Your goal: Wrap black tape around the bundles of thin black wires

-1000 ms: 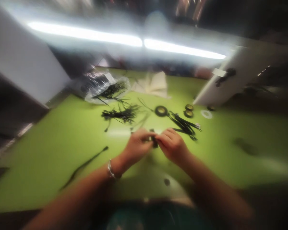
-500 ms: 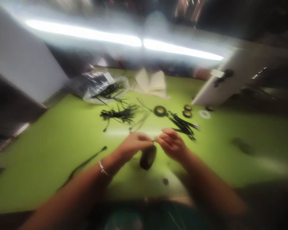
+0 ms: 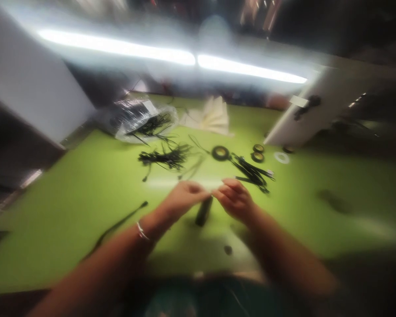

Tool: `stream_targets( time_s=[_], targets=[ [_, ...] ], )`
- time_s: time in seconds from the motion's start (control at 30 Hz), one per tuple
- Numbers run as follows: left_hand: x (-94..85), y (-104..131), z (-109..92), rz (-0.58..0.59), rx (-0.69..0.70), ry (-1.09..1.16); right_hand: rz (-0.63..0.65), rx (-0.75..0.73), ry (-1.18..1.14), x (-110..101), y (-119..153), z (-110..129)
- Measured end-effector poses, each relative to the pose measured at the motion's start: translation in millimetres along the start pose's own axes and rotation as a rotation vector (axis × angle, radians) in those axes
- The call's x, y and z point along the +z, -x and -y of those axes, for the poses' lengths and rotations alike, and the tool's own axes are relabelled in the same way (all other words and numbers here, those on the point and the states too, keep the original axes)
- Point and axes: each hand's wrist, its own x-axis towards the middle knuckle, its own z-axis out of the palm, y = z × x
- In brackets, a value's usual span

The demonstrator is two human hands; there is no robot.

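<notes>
My left hand [image 3: 189,193] and my right hand [image 3: 234,198] meet fingertip to fingertip above the table, both pinched closed. From the point where they meet hangs a roll of black tape [image 3: 203,212], now seen nearly edge-on. The small piece between the fingertips is hidden by the fingers and blur. Beyond my right hand lies a bundle of folded black cables [image 3: 254,174]. A loose spread of thin black cables [image 3: 165,157] lies beyond my left hand, and a single black cable [image 3: 119,222] runs beside my left forearm.
On the green table [image 3: 69,211], a tape roll [image 3: 220,153] lies flat, with two smaller rolls [image 3: 258,152] and a white ring [image 3: 281,157] to its right. A plastic bag of cables [image 3: 145,121] and an open booklet [image 3: 214,116] stand behind. White panels [image 3: 300,119] flank the table.
The hanging tape roll has turned from showing its broad face to nearly edge-on. Pages of the booklet at the back have fanned over to the right. Both hands stay almost in place.
</notes>
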Motion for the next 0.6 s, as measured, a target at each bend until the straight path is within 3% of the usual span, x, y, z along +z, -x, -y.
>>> stream_targets(
  time_s=[0.17,0.27,0.37,0.47,0.6],
  targets=[
    [4.7,2,6,-0.277,0.585,-0.613,0.149,0.286,-0.259,-7,-16,6],
    [8.8,3,11,-0.335,0.78,-0.872,0.244,0.321,-0.281,-12,-19,9],
    [11.8,4,15,-0.372,0.79,-0.909,0.256,0.33,-0.336,-13,-17,9],
    [10.0,3,14,-0.338,0.73,-0.797,0.215,0.344,-0.332,-11,-16,8],
    [1.9,-2,5,-0.103,0.506,-0.437,0.155,0.312,-0.288,-8,-16,6]
  ],
)
